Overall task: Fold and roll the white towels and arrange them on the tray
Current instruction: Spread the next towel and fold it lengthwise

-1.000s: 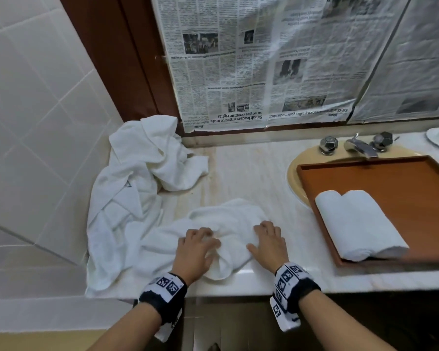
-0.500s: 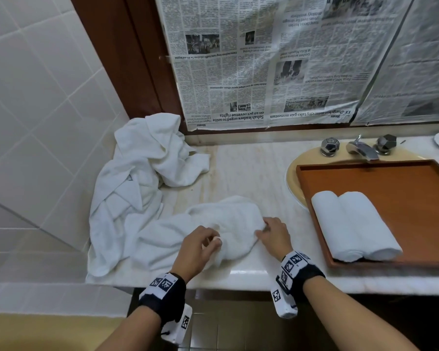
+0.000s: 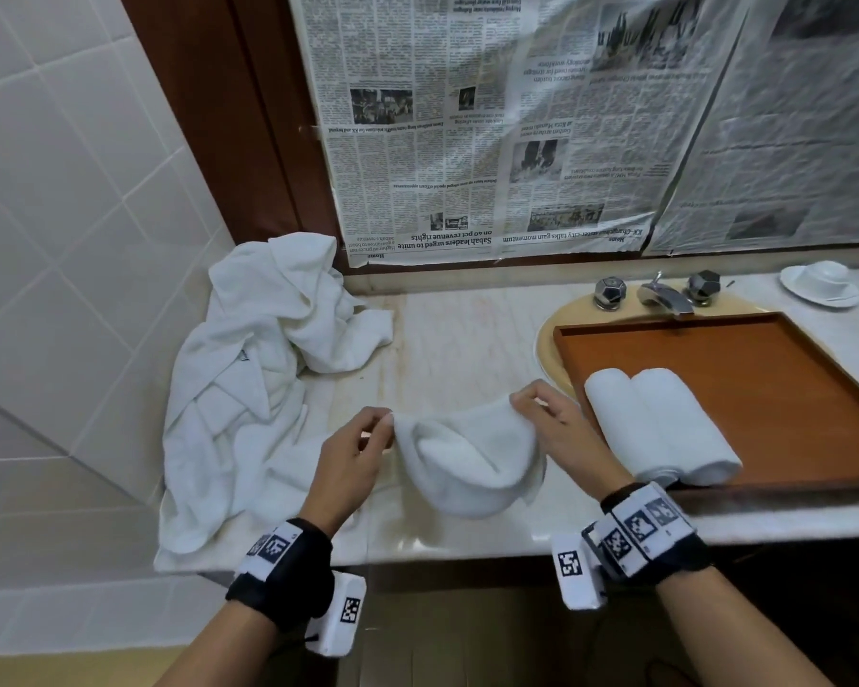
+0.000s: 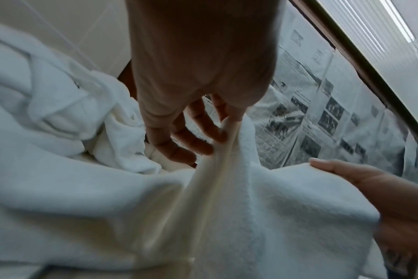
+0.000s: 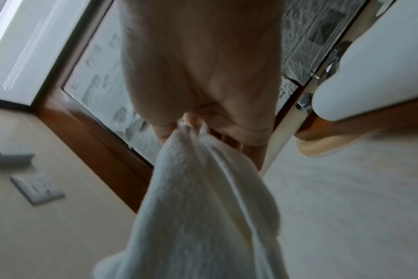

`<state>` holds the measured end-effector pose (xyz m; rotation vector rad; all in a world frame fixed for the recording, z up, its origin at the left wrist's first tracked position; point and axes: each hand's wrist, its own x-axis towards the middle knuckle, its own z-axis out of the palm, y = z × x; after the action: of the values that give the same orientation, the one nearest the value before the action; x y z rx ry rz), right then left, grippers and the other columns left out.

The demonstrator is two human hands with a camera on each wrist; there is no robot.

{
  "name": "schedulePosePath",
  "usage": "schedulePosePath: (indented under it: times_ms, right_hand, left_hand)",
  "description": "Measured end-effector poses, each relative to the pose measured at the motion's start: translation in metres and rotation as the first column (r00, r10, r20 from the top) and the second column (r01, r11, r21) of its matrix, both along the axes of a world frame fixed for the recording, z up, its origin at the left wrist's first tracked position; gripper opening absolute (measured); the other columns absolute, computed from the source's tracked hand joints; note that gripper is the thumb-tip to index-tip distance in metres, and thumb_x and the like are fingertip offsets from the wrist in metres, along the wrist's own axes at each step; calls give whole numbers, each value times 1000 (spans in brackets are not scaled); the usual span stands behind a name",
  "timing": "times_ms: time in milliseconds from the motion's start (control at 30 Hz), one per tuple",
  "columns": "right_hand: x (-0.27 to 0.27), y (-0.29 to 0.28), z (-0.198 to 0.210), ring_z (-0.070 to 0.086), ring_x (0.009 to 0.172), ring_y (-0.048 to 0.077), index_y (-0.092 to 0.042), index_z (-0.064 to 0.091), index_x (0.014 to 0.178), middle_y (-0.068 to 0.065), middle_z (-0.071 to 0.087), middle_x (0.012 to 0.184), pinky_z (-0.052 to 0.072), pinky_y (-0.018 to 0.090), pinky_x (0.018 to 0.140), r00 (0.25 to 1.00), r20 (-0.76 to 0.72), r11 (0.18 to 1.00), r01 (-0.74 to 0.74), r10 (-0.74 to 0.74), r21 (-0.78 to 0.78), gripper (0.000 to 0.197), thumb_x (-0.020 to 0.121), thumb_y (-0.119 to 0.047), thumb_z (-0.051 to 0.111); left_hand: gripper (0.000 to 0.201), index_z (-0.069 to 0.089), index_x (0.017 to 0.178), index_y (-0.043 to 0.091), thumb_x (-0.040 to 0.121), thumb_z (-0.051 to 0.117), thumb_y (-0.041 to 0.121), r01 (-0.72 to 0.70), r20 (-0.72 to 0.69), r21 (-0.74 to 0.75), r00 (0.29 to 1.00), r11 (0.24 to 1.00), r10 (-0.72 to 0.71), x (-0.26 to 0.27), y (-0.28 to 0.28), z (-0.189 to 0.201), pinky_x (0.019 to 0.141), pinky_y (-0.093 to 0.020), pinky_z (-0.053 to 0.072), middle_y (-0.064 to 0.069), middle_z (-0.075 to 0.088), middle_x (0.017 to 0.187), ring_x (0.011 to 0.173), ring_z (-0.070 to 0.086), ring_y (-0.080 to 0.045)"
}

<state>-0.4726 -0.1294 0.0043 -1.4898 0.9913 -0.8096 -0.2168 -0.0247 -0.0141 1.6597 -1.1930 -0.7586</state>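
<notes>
Towel corners hidden within pinching hands

Upside-down headline "Sabah leaders urged to unite" on the newspaper behind the counter.

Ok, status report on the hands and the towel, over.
Left hand and right hand each pinch a corner of the small towel, lifted over the counter. Two rolled towels on tray. Towel heap left, not obstructing.

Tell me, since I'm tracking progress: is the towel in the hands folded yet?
Not folded. The towel hangs slack and bunched between the left hand and the right hand, each pinching a top corner.
</notes>
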Motion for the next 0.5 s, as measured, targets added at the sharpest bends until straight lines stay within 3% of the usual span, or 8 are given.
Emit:
schedulePosePath:
  times_ms: [67,133,200,267,333,400,500]
  right_hand:
    - [-5,4,14,47,80,20,-1,53,89,9,51,83,35,37,76,995,99,997,-22,16,67,40,97,-39,60]
    - [-7,6,20,50,83,27,0,58,96,15,55,89,38,42,75,980,195,987,21,-52,157,39,94,-39,63]
    - [-5,6,15,61,91,31,0,62,110,18,65,100,47,41,80,951,271,961,72,-146,266,31,98,-28,59]
    - [2,7,-1,64,102,29,-2,60,121,16,68,111,52,36,82,930,303,935,96,-206,341,26,100,-16,53]
    - [11,13,-31,65,105,26,-9,58,124,16,65,119,55,34,79,959,205,944,130,-198,304,25,100,-6,49]
    - [21,21,-58,65,106,23,-18,53,125,15,61,127,56,32,75,983,76,948,141,-169,285,31,98,-3,52]
    - [34,30,-84,59,110,18,-21,39,138,7,48,136,57,28,69,981,7,923,182,-196,339,62,88,8,63]
  left_hand:
    - [17,67,106,33,103,50,35,47,-162,18,986,999,-43,-9,-2,4,85,-41,59,13,70,105,99,68,-9]
    - [22,62,119,41,103,49,33,99,-195,45,977,994,-89,-16,-6,4,90,-38,57,19,66,118,102,65,-3]
    - [40,52,135,43,100,50,22,137,-119,97,985,986,-125,-20,-10,-4,89,-27,54,21,59,128,97,65,1]
    - [60,38,148,34,95,49,10,140,15,170,989,976,-144,-22,-11,-19,82,-21,50,14,52,133,94,65,-4]
    - [67,34,151,25,89,52,8,103,176,207,974,973,-141,-25,-6,-39,89,-28,48,1,48,137,101,62,-15]
    - [63,39,146,22,86,58,17,113,261,196,951,974,-163,-29,2,-60,96,-35,48,-4,44,132,109,57,-20]
    - [51,46,134,22,88,65,36,220,272,217,922,951,-275,-44,18,-78,87,-25,45,0,45,119,102,56,-15]
